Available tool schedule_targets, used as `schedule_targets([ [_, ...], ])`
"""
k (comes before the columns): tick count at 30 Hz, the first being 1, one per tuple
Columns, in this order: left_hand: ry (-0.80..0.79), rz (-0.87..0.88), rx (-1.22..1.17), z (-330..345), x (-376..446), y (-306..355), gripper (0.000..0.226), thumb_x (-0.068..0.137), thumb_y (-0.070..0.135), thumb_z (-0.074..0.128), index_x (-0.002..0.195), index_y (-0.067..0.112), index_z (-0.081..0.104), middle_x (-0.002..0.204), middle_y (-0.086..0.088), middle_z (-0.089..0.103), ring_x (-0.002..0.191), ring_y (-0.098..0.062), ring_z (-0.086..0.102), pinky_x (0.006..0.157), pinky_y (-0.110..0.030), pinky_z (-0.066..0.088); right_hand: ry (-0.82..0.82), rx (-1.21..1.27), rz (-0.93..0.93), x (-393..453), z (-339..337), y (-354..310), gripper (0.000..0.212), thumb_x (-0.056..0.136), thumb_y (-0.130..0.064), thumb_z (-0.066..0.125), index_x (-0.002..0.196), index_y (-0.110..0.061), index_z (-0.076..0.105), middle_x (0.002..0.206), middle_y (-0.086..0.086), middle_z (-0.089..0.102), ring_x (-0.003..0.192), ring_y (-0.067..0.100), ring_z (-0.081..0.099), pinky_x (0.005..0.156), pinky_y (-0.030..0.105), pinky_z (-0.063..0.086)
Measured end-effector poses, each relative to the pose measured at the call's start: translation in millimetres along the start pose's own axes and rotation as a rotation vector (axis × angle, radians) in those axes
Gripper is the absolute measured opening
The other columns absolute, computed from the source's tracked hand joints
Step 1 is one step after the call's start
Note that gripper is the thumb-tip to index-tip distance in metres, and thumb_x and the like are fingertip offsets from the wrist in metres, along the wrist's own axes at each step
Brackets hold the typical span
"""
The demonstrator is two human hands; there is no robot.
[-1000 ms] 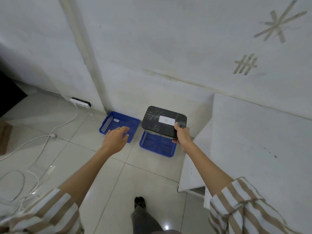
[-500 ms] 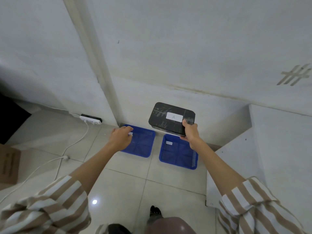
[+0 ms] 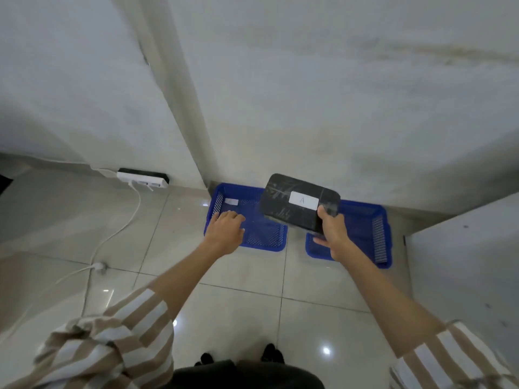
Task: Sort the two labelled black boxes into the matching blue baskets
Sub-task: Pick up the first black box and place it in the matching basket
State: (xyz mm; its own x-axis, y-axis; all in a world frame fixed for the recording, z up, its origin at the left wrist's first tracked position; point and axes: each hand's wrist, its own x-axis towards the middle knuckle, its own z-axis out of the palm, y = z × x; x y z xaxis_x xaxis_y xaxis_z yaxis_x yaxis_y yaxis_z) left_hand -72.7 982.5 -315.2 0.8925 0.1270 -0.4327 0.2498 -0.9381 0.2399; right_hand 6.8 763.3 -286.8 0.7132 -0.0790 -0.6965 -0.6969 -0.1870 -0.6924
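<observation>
A black box with a white label marked A hangs tilted above the gap between two blue baskets on the floor. My right hand grips its near right corner. The left blue basket carries a small white label at its far left; my left hand hovers over its near left part, fingers loosely apart, holding nothing. The right blue basket sits against the wall, partly hidden behind the box and my right hand. Only one box is in view.
A white power strip lies at the wall on the left, its cable running across the tiled floor. A white ledge stands close on the right of the baskets. My feet are at the bottom.
The baskets appear nearer and larger as I lean in. The box has moved lower and leftwards, now overlapping the left basket's far right corner. My left hand moved over that basket.
</observation>
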Motion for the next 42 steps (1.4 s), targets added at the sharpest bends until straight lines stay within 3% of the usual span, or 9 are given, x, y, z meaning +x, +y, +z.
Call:
schedule_targets([
  [5, 0.011, -0.02, -0.026, 113, 75, -55, 0.043, 0.096, 0.031, 0.042, 0.135, 0.013, 0.044, 0.143, -0.008, 0.046, 0.135, -0.027, 0.039, 0.117, -0.044, 0.027, 0.02, -0.061, 0.04, 110, 55, 100, 0.06, 0.095, -0.038, 0.046, 0.141, -0.004, 0.026, 0.138, 0.016, 0.046, 0.112, 0.028, 0.053, 0.085, 0.037, 0.048],
  [8, -0.003, -0.02, -0.019, 175, 115, -85, 0.044, 0.096, 0.033, 0.041, 0.134, 0.012, 0.045, 0.143, -0.008, 0.046, 0.135, -0.027, 0.038, 0.118, -0.045, 0.024, 0.025, -0.083, 0.042, 169, 84, 148, 0.054, 0.096, -0.034, 0.046, 0.138, -0.003, 0.032, 0.131, 0.016, 0.051, 0.118, 0.031, 0.053, 0.091, 0.041, 0.049],
  [13, 0.07, 0.01, 0.012, 237, 175, -130, 0.045, 0.095, 0.038, 0.042, 0.132, 0.013, 0.048, 0.14, -0.007, 0.049, 0.134, -0.026, 0.04, 0.119, -0.046, 0.022, -0.017, -0.098, -0.065, 247, 130, 181, 0.048, 0.097, -0.035, 0.044, 0.136, -0.006, 0.04, 0.128, 0.013, 0.054, 0.117, 0.031, 0.055, 0.091, 0.042, 0.052],
  [20, 0.243, 0.052, -0.082, 267, 228, -161, 0.056, 0.092, 0.051, 0.037, 0.13, 0.011, 0.05, 0.136, -0.009, 0.053, 0.129, -0.027, 0.045, 0.117, -0.046, 0.023, -0.025, -0.099, -0.105, 328, 182, 191, 0.071, 0.091, -0.048, 0.047, 0.147, -0.008, 0.027, 0.144, 0.014, 0.046, 0.12, 0.032, 0.053, 0.09, 0.043, 0.056],
  [24, 0.152, 0.149, -0.257, 291, 228, -165, 0.09, 0.071, 0.085, 0.016, 0.115, 0.022, 0.062, 0.118, -0.003, 0.066, 0.11, -0.022, 0.059, 0.108, -0.047, 0.038, -0.005, -0.152, -0.055, 345, 196, 206, 0.07, 0.09, -0.048, 0.05, 0.143, -0.005, 0.034, 0.141, 0.016, 0.049, 0.113, 0.03, 0.055, 0.088, 0.042, 0.056],
  [29, 0.085, 0.173, -0.161, 300, 223, -163, 0.096, 0.061, 0.091, 0.008, 0.112, 0.03, 0.063, 0.119, 0.004, 0.068, 0.113, -0.017, 0.058, 0.115, -0.045, 0.029, 0.002, -0.146, -0.085, 349, 200, 208, 0.08, 0.085, -0.051, 0.056, 0.144, -0.003, 0.032, 0.143, 0.017, 0.047, 0.125, 0.034, 0.05, 0.103, 0.048, 0.047],
  [34, 0.094, 0.166, -0.219, 302, 227, -165, 0.092, 0.061, 0.092, 0.012, 0.111, 0.034, 0.062, 0.116, 0.006, 0.069, 0.109, -0.016, 0.061, 0.107, -0.046, 0.038, 0.022, -0.014, -0.027, 356, 204, 214, 0.089, 0.083, -0.041, 0.066, 0.149, -0.003, 0.02, 0.153, 0.015, 0.033, 0.134, 0.032, 0.041, 0.107, 0.044, 0.043],
  [37, 0.082, 0.209, -0.188, 302, 227, -164, 0.085, 0.06, 0.092, 0.018, 0.105, 0.037, 0.065, 0.107, 0.012, 0.072, 0.097, -0.01, 0.063, 0.1, -0.041, 0.045, 0.045, 0.068, 0.049, 352, 211, 215, 0.095, 0.079, -0.035, 0.073, 0.149, -0.007, 0.014, 0.154, 0.015, 0.03, 0.12, 0.032, 0.056, 0.093, 0.036, 0.054],
  [42, 0.093, 0.224, -0.161, 303, 226, -166, 0.088, 0.056, 0.094, 0.018, 0.096, 0.036, 0.071, 0.087, 0.011, 0.072, 0.079, -0.009, 0.06, 0.086, -0.031, 0.046, 0.015, 0.316, 0.074, 348, 223, 210, 0.085, 0.087, -0.012, 0.065, 0.149, -0.013, 0.008, 0.146, 0.016, 0.042, 0.112, 0.032, 0.063, 0.095, 0.035, 0.053],
])
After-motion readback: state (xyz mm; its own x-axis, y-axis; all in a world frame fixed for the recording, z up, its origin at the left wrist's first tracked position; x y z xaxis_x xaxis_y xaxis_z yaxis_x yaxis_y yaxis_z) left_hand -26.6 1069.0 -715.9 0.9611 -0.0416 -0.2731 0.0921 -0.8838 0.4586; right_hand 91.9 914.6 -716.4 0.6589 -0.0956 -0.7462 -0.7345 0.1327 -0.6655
